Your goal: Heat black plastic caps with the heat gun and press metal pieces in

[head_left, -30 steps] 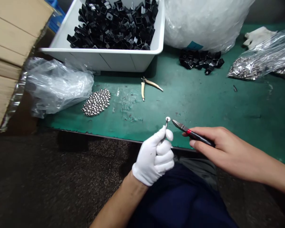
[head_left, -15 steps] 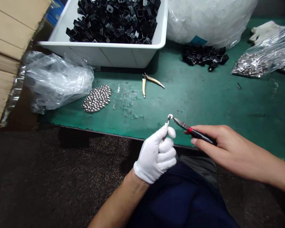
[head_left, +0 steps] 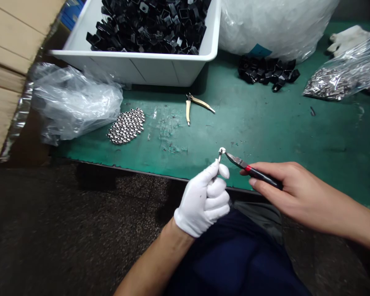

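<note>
My left hand (head_left: 203, 199), in a white glove, pinches a small shiny metal part with a ring-shaped end (head_left: 222, 151) between thumb and forefinger. The rest of that part is hidden by the glove. In my bare right hand (head_left: 291, 193) are pliers (head_left: 254, 172) with black handles and a red band. Their pointed jaws lie right beside the ring end; whether they touch it I cannot tell. Both hands are over the front edge of the green bench (head_left: 172, 160). Beyond them, a pair of cream-handled nippers (head_left: 189, 107) lies spread on the bench.
A white bin (head_left: 142, 70) of black plastic pieces stands at the back. Left are a clear plastic bag (head_left: 77, 105) and a patch of small metal tubes (head_left: 126, 126). Loose black pieces (head_left: 267, 73), a large plastic bag (head_left: 274, 24) and a bag of metal parts (head_left: 336, 82) lie back right.
The view has shifted very slightly. Both hands keep nearly the same pose, with the pliers' tips still beside the metal part.
</note>
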Motion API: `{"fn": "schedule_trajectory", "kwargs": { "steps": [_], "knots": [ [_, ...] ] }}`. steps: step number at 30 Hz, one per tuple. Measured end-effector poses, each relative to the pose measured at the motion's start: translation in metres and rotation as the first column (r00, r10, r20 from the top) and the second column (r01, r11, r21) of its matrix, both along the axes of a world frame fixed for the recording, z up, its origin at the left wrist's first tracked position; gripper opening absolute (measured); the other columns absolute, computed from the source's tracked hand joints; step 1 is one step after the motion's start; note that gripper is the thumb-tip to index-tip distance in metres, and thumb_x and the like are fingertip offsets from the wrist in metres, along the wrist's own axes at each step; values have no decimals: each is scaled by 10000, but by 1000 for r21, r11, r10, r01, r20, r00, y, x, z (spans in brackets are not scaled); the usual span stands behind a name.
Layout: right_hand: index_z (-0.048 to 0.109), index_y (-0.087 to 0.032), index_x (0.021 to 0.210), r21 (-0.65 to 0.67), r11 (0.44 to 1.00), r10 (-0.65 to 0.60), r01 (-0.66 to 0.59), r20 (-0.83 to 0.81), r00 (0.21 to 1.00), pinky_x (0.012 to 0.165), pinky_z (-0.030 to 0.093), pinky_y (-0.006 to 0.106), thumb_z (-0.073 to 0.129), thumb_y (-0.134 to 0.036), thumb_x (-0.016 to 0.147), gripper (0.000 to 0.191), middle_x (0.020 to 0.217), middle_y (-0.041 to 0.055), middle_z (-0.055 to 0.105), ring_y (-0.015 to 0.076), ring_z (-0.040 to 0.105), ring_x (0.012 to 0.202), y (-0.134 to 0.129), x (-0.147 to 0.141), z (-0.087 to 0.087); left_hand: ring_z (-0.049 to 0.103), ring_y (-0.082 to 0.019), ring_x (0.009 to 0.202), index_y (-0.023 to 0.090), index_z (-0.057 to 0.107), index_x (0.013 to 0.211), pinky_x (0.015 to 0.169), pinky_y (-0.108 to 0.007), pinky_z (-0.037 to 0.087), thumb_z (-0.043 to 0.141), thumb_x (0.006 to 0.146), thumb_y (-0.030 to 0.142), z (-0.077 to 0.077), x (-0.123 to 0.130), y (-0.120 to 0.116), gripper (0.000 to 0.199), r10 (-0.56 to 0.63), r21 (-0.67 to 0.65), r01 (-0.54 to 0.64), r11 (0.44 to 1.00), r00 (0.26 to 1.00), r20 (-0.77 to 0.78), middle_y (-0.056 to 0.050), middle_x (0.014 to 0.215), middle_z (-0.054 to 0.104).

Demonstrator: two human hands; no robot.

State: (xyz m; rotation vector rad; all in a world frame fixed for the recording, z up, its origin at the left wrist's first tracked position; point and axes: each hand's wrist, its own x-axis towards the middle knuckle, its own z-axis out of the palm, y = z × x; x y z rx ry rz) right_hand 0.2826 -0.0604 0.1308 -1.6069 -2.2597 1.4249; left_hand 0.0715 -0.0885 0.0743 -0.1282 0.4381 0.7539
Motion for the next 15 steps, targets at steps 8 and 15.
{"fn": "schedule_trajectory", "kwargs": {
  "steps": [8,15],
  "knots": [
    [594,-219,870,61,998,-34,35,-13,999,521,369,268,484,-325,997,198,715,-33,613,123,468,586,-1,0,-1,19,-61,348,189,605,872,277,-133,230,295,1049,384,-1,-2,-1,406,-20,-35,21,999,999,30,113,471,134],
    [659,-222,1007,247,929,-237,275,-172,956,649,459,292,634,-342,933,143,864,9,692,182,613,762,4,-5,-6,7,-57,344,185,623,878,270,-132,219,309,1045,375,0,-2,-2,403,-43,-83,51,995,994,104,114,483,116]
  ]
}}
